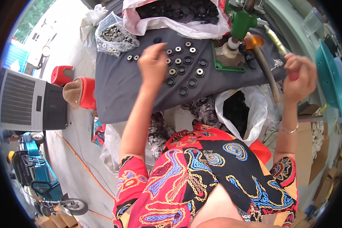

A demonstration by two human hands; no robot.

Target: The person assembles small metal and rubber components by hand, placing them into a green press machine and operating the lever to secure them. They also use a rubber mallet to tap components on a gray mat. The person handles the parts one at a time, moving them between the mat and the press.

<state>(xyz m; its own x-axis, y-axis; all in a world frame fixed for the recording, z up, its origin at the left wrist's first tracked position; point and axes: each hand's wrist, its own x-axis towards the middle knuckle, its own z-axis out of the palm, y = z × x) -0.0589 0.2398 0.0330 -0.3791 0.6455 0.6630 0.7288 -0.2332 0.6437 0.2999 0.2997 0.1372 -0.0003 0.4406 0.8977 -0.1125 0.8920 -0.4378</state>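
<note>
My left hand (152,65) hovers over the grey cloth-covered table (117,83), its fingers curled together. Whatever they may hold is hidden. Around it lie several black rings (192,82), some with a shiny metal bearing (200,72) seated in the middle. Two small bearings (133,58) sit left of the hand. My right hand (301,78) is wrapped round the reddish grip of a long lever (275,40), part of the green hand press (239,24). The press stands on a green-edged base (228,69) at the table's right.
A clear bag of metal bearings (116,38) stands at the far left of the table. Behind lies a big white sack (133,22) of black rings. A hammer (264,62) rests beside the press. Below the table edge hangs a white bag (256,125) of black pieces.
</note>
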